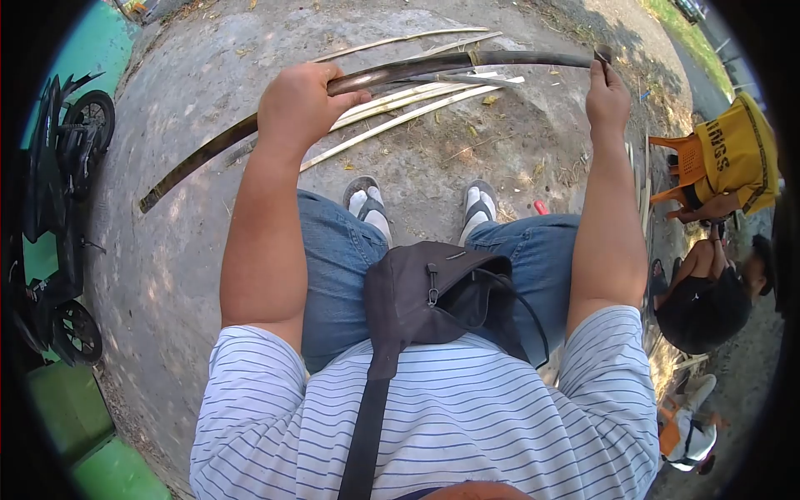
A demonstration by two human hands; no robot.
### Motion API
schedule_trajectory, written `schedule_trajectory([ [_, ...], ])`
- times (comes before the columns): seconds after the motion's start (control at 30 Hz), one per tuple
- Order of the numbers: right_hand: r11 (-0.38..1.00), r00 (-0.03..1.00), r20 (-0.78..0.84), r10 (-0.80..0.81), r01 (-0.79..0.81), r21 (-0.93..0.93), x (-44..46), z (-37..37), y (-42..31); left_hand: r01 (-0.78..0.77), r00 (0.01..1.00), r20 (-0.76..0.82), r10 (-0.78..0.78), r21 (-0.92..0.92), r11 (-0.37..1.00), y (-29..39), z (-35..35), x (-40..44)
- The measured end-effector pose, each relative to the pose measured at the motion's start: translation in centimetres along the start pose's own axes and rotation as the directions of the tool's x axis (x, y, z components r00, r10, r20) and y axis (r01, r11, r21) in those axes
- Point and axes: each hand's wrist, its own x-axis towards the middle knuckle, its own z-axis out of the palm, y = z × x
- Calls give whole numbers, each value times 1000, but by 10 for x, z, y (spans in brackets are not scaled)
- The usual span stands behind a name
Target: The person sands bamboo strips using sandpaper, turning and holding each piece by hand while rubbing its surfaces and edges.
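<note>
A long dark bamboo strip (400, 73) stretches across the upper part of the view, its left end lower and nearer to me. My left hand (302, 107) is wrapped around it left of its middle. At its right end my right hand (608, 93) is closed, with the thumb and a finger pointing up against the strip. A small dark brown piece (602, 53) shows at those fingertips; I cannot tell whether it is part of the strip. Beneath the bamboo, several pale split strips (408, 118) lie on the ground.
Between my sandalled feet and the strips is bare grey ground (433, 158). A small red object (541, 207) lies by my right knee. A black motorcycle (62, 192) stands at the left. At the right are an orange chair (687, 158), a yellow cloth (737, 154) and a crouching person (708, 308).
</note>
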Motion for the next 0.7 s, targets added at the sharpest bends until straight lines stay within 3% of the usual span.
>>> schedule_trajectory([
  [0.07, 864, 968, 33, 248, -236, 444, 8, -10, 3, 22, 1000, -18, -23, -29, 999, -4, 1, 2],
  [0.1, 840, 967, 84, 242, -252, 480, 5, -13, -3, 30, 999, -23, -31, -44, 999, -3, 1, 3],
  [0.2, 947, 985, 150, 85, -127, 296, -3, -11, -7, 56, 998, 20, -56, -4, 998, 6, -3, 8],
  [0.33, 969, 969, 70, -237, 231, 83, -32, 6, -38, -75, 980, -188, 65, -46, 996, 3, 14, 5],
  [0.37, 974, 965, 130, -227, 223, 41, -44, 6, -56, -44, 989, -146, 38, -40, 998, 4, 12, 4],
  [0.43, 812, 806, 109, -582, 582, 39, -58, 28, -62, 11, 998, -60, -12, -24, 1000, 11, 7, 5],
  [0.47, 794, 776, 179, -604, 606, 51, -74, 38, -68, 21, 999, -40, -22, -23, 1000, 16, 6, 5],
  [0.53, 615, 615, 223, -757, 785, -75, -113, 52, -98, 38, 999, -5, -38, -27, 999, 27, 6, 6],
  [0.6, 475, 451, 275, -849, 879, 27, -143, 67, -117, -39, 999, -30, 37, -70, 997, 27, 12, 5],
  [0.67, 453, 423, 227, -877, 886, 101, -143, 71, -118, -57, 998, -28, 54, -87, 995, 24, 14, 2],
  [0.7, 519, 499, 223, -837, 854, 37, -135, 71, -110, -36, 999, -13, 35, -81, 996, 23, 11, 0],
])
